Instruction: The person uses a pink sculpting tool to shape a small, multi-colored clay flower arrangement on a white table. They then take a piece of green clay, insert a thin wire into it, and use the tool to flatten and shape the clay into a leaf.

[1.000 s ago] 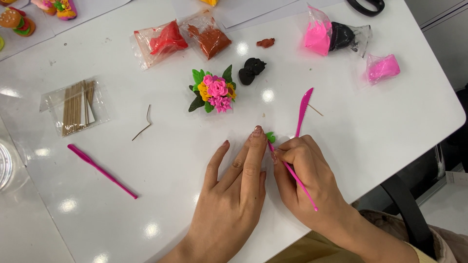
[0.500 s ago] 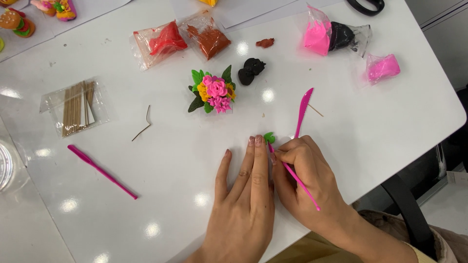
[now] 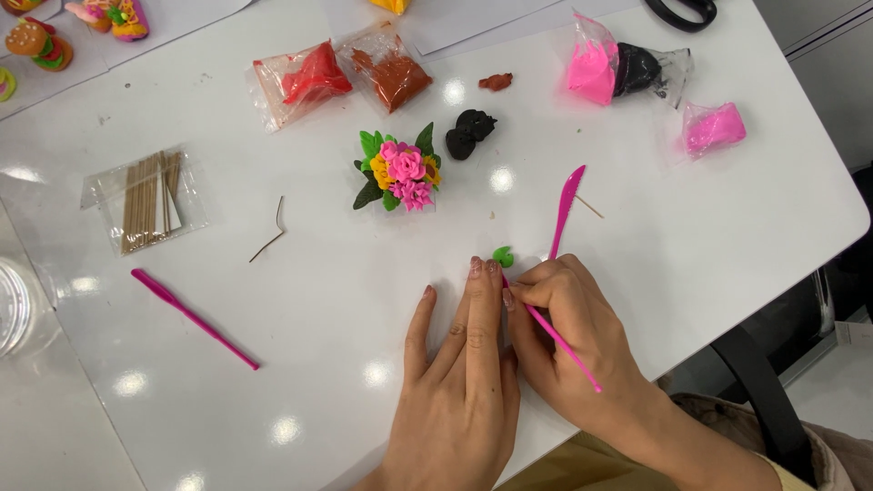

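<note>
- The white surface [image 3: 637, 273] carries the finished part: a clay bouquet [image 3: 398, 170] of pink and yellow flowers with green leaves, already built up.
- Your left hand [image 3: 459, 364] lies flat, fingers together, tips touching the green clay bit [image 3: 503, 256].
- Your right hand [image 3: 568, 332] pinches a thin pink tool [image 3: 555, 336] beside that bit.
- The bit lies near the bouquet, not yet joined.

The clay bit [image 3: 503, 257] by my fingertips is bright green, and the thin tool [image 3: 552, 333] I'm holding is pink. The knife [image 3: 564, 211] is pink too. The clay flowers [image 3: 400, 170] are pink and yellow (dark green leaves), on a white table [image 3: 691, 236].
</note>
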